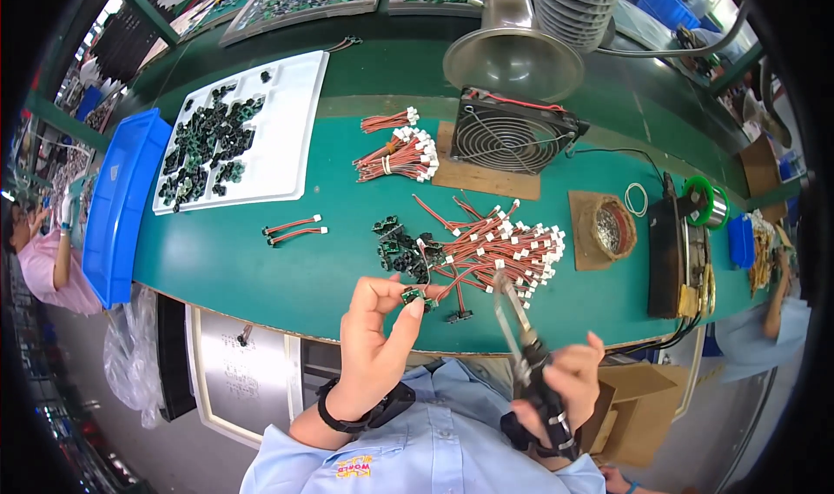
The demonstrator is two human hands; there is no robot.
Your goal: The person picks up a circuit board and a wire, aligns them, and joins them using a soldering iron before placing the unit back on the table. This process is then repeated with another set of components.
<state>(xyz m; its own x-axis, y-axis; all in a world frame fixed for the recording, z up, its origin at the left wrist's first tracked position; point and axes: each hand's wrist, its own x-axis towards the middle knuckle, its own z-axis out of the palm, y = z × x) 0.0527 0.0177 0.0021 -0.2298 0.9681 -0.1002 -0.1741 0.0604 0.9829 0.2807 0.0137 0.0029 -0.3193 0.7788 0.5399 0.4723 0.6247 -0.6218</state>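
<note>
Pale-blue shirtfront [439, 433] closest on my feed, the left grip [375, 338] pinches a circuit board [413, 296] near the front edge of the counter [217, 268], the right grip [566, 384] wrapped round a black-handled tool [536, 355].

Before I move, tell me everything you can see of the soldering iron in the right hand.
The soldering iron has a black handle, plastic by its look, and two slim, metal-looking prongs at the front, one thicker. The right hand grips the handle. It slants, pointing away from the body and a little left, its front end at the near side of the pile of red wires; whether it touches them I cannot tell.
</note>
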